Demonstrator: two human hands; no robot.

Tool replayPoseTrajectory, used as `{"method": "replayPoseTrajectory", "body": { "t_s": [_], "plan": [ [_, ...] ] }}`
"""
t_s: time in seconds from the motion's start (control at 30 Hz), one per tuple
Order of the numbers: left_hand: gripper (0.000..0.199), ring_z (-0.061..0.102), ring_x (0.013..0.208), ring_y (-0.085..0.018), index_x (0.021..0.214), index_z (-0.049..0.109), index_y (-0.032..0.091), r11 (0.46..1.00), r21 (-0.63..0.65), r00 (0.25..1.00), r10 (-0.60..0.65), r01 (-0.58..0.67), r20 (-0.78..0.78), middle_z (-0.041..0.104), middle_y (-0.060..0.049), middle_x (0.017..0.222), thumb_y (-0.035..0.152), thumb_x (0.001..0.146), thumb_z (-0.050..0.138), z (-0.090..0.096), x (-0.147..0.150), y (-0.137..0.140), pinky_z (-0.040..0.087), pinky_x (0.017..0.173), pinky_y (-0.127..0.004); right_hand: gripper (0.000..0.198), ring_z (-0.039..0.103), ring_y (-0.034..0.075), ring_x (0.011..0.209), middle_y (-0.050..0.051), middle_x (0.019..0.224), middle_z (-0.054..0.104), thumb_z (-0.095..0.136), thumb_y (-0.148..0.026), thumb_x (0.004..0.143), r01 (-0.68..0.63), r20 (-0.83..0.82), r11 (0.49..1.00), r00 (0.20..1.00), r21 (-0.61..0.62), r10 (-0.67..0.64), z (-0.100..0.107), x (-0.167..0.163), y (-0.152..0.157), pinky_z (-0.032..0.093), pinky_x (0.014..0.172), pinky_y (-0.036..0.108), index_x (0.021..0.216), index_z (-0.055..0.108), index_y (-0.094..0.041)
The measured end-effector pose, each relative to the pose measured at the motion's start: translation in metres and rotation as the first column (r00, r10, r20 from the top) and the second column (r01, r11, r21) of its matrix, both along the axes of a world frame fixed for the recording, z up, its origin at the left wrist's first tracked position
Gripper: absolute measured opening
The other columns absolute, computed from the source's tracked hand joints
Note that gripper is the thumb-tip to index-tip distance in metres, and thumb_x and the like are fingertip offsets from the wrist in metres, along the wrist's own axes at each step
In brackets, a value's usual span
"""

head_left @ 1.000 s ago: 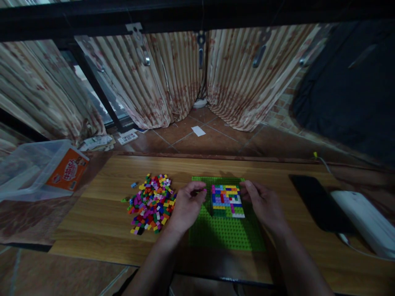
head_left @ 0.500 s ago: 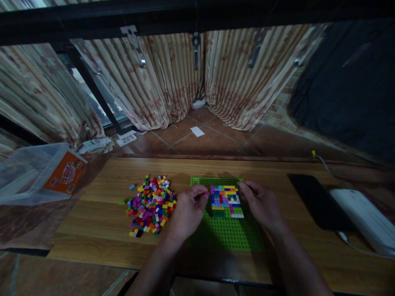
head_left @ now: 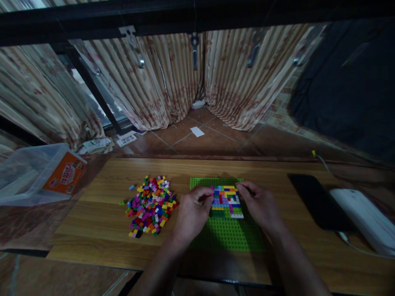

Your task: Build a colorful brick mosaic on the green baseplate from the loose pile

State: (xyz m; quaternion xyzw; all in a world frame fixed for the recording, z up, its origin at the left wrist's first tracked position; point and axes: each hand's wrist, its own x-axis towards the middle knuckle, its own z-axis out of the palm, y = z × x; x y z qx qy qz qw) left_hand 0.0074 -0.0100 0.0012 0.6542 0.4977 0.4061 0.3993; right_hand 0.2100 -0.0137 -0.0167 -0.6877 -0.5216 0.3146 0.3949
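Observation:
A green baseplate [head_left: 233, 236] lies on the wooden table, with a patch of multicoloured bricks [head_left: 225, 200] fitted on its upper middle. My left hand [head_left: 194, 211] is closed in a pinch at the left edge of the patch, with a small magenta brick [head_left: 212, 189] at its fingertips. Over the patch's upper right corner, my right hand [head_left: 261, 205] has thumb and forefinger pressed together; anything between them is too small to make out. Left of the baseplate sits a heap of loose bricks [head_left: 151, 205] in many colours.
A black phone [head_left: 321, 203] and a white box-shaped device [head_left: 364, 218] with a cable lie on the table [head_left: 92, 222] at the right. A clear plastic bin [head_left: 33, 176] with an orange label stands at the far left. Curtains [head_left: 173, 82] hang beyond the table.
My left hand has moved slightly right, bringing the magenta brick from beside the patch to its upper left edge. My right fingertips have shifted slightly left along the upper right corner.

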Motion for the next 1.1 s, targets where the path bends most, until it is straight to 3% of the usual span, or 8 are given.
{"method": "replayPoseTrajectory", "body": {
  "t_s": [0.2, 0.33, 0.43, 0.53, 0.63, 0.87, 1.1],
  "plan": [
    [0.013, 0.068, 0.078, -0.015, 0.087, 0.070, 0.019, 0.998, -0.050, 0.999, 0.030, -0.029, 0.019, 0.073, -0.002, 0.086, 0.013, 0.082, 0.060, 0.001, 0.002, 0.001, 0.052, 0.072, -0.024, 0.038, 0.069, 0.023, 0.081, 0.006, 0.090, 0.075, 0.053, -0.051, 0.087, 0.022, 0.046, 0.999, 0.999, 0.047, -0.024, 0.005, -0.002, -0.003, 0.052, 0.075, 0.036, 0.097, 0.073, -0.020],
    [0.015, 0.069, 0.080, -0.015, 0.092, 0.069, 0.018, 0.997, -0.069, 0.998, 0.043, -0.040, 0.037, 0.073, -0.004, 0.088, 0.012, 0.081, 0.061, 0.000, 0.003, 0.001, 0.053, 0.074, -0.024, 0.030, 0.068, 0.022, 0.084, 0.006, 0.091, 0.073, 0.054, -0.045, 0.089, 0.051, 0.109, 0.959, 0.990, 0.277, -0.084, 0.015, -0.012, -0.008, 0.052, 0.076, 0.034, 0.091, 0.071, -0.021],
    [0.018, 0.069, 0.080, -0.016, 0.097, 0.069, 0.018, 0.997, -0.069, 0.999, 0.034, -0.032, 0.027, 0.073, -0.004, 0.090, 0.013, 0.082, 0.060, 0.000, 0.003, 0.001, 0.053, 0.075, -0.025, 0.020, 0.066, 0.019, 0.083, 0.005, 0.090, 0.071, 0.055, -0.037, 0.091, -0.127, 0.180, 0.913, 0.982, 0.386, 0.061, 0.021, -0.025, -0.014, 0.052, 0.074, 0.031, 0.091, 0.071, -0.023],
    [0.021, 0.069, 0.082, -0.016, 0.100, 0.067, 0.018, 0.999, -0.033, 0.999, 0.042, -0.041, 0.007, 0.073, -0.004, 0.090, 0.012, 0.081, 0.060, 0.000, 0.003, 0.001, 0.053, 0.077, -0.026, 0.020, 0.065, 0.017, 0.083, 0.004, 0.092, 0.069, 0.051, -0.025, 0.094, -0.368, 0.262, 0.851, 0.922, 0.374, 0.284, 0.022, -0.039, -0.019, 0.052, 0.073, 0.029, 0.099, 0.070, -0.024],
    [0.028, 0.068, 0.079, -0.015, 0.108, 0.064, 0.019, 0.999, -0.012, 0.999, 0.050, -0.050, -0.017, 0.072, -0.003, 0.087, 0.013, 0.081, 0.061, 0.000, 0.003, 0.001, 0.053, 0.075, -0.026, 0.027, 0.064, 0.017, 0.086, 0.005, 0.095, 0.067, 0.046, -0.018, 0.094, -0.461, 0.331, 0.821, 0.874, 0.338, 0.355, 0.019, -0.045, -0.021, 0.052, 0.074, 0.029, 0.106, 0.070, -0.026],
    [0.044, 0.068, 0.080, -0.015, 0.123, 0.056, 0.022, 0.998, -0.022, 0.998, 0.056, -0.056, -0.006, 0.070, -0.001, 0.087, 0.010, 0.080, 0.060, -0.004, 0.004, 0.000, 0.053, 0.078, -0.027, 0.030, 0.064, 0.019, 0.086, 0.005, 0.096, 0.067, 0.046, -0.018, 0.093, -0.451, 0.430, 0.834, 0.853, 0.318, 0.297, 0.013, -0.045, -0.020, 0.053, 0.074, 0.032, 0.107, 0.071, -0.027],
    [0.042, 0.069, 0.083, -0.017, 0.122, 0.058, 0.019, 0.996, -0.073, 0.998, 0.058, -0.057, 0.001, 0.072, -0.004, 0.091, 0.009, 0.081, 0.058, -0.003, 0.004, 0.000, 0.054, 0.080, -0.029, 0.028, 0.065, 0.019, 0.084, 0.005, 0.093, 0.068, 0.046, -0.019, 0.093, -0.425, 0.425, 0.844, 0.864, 0.325, 0.271, 0.012, -0.048, -0.021, 0.053, 0.072, 0.031, 0.102, 0.072, -0.025]
  ]
}}
